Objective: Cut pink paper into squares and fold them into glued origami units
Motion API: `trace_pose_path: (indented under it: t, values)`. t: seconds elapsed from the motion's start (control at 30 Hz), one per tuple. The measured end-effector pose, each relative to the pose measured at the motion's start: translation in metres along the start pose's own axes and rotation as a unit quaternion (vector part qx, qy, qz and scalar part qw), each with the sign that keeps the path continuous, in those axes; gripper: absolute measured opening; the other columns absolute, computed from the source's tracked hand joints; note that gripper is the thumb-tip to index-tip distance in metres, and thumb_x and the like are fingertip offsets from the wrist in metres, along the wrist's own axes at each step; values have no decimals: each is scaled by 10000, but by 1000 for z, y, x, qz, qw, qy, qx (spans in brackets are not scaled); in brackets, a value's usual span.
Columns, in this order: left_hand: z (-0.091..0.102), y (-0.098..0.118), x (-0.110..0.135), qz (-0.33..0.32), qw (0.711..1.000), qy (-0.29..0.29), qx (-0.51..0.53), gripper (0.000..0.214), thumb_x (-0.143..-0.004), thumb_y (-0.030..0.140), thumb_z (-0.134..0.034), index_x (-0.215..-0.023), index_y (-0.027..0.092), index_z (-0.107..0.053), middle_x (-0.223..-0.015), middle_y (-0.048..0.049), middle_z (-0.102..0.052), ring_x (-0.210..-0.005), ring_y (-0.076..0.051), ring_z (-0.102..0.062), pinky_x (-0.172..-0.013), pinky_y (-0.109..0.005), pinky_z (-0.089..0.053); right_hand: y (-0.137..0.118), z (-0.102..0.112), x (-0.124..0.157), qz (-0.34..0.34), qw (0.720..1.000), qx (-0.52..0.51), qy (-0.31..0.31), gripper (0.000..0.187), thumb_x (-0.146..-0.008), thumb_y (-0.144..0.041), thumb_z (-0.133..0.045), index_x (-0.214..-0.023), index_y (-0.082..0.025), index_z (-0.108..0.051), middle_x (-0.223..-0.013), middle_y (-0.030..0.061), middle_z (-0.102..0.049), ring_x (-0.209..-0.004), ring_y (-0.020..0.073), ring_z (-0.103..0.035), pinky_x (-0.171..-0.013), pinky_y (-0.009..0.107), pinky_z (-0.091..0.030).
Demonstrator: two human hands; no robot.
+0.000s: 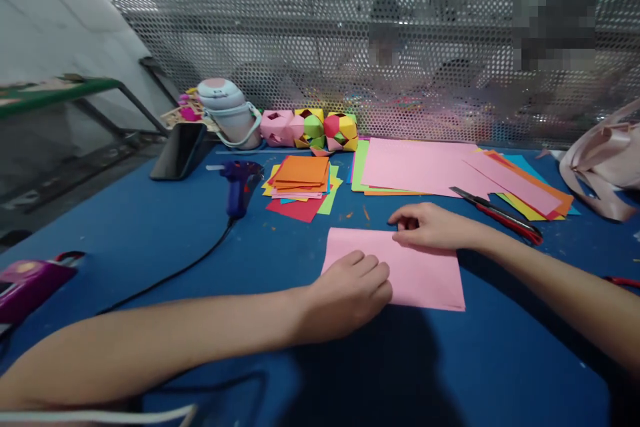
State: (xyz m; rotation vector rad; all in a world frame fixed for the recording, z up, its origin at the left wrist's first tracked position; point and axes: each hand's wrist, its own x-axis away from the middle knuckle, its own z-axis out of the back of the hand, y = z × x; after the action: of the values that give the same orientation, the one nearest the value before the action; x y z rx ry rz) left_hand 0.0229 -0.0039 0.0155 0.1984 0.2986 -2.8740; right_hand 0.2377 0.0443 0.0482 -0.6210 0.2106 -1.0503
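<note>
A folded sheet of pink paper (425, 273) lies on the blue tabletop in front of me. My left hand (353, 290) rests on its near left part with the fingers curled into a fist. The fingertips are hidden, so whether anything is inside them does not show. At the far edge of the paper, my right hand (433, 225) is loosely curled, with a gap between thumb and forefinger. Its thumb lies along the paper's edge. A utility knife (500, 215) with a red and black handle is beyond the right wrist.
Stacked coloured paper squares (303, 173), large pink sheets (415, 163) and folded paper shapes (310, 129) line the back. A blue glue gun (237, 187) trails a cord at left, near a phone (179, 151) and a bottle (233, 113). Perforated metal (320, 27) stands behind.
</note>
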Motion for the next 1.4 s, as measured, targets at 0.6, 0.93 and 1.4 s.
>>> trace_pose_path:
  t: [0.6, 0.93, 1.4]
  values:
    - [-19, -32, -8, 66, 996, 35, 48, 179, -902, 176, -408, -807, 159, -559, -860, -66, -572, -810, -196, -512, -717, -330, -427, 28, 0, -30, 129, 981, 13, 143, 174, -810, -238, -582, -953, -149, -628, -884, 68, -646, -813, 180, -582, -752, 334, -476]
    - [-11, -31, -7, 107, 984, 58, 132, 202, -901, 168, -390, -895, 142, -590, -973, -93, -606, -883, -194, -552, -770, -334, -464, 47, -14, 13, 162, 958, 134, 193, 243, -908, -262, -493, -1110, -154, -573, -1053, 112, -648, -993, 232, -563, -864, 432, -468]
    - [-5, -36, 7, 219, 972, 57, 61, 480, -814, 425, -584, -1244, 224, -517, -1457, -155, -341, -1342, -404, -252, -1010, -650, -243, 53, -15, 17, 203, 950, 142, 192, 251, -924, -223, -456, -1127, -141, -578, -1078, 115, -655, -1004, 221, -570, -868, 421, -477]
